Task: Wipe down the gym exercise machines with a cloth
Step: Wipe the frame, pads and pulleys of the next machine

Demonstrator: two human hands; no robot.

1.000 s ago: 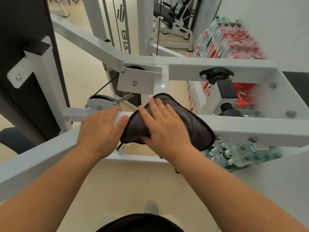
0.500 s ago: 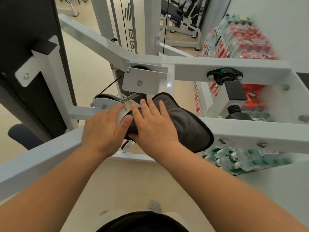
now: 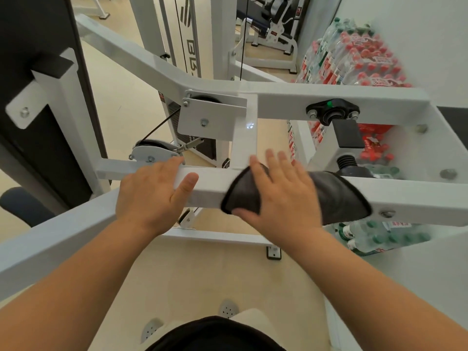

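A dark grey cloth is draped over a white horizontal bar of the gym machine. My right hand lies flat on the cloth's left part with fingers spread and straight, pressing it onto the bar; it is blurred by motion. My left hand rests on the same bar further left, fingers reaching over its far edge and thumb along the near face. A gap of bare bar separates the two hands.
The white frame has a second bar behind, a pulley plate, a black bearing and a black back pad at left. Shrink-wrapped water bottles are stacked at right. More machines stand behind.
My right hand has slid the cloth to the right along the bar, away from my left hand, which stayed in place. The two hands were touching before and are now apart.
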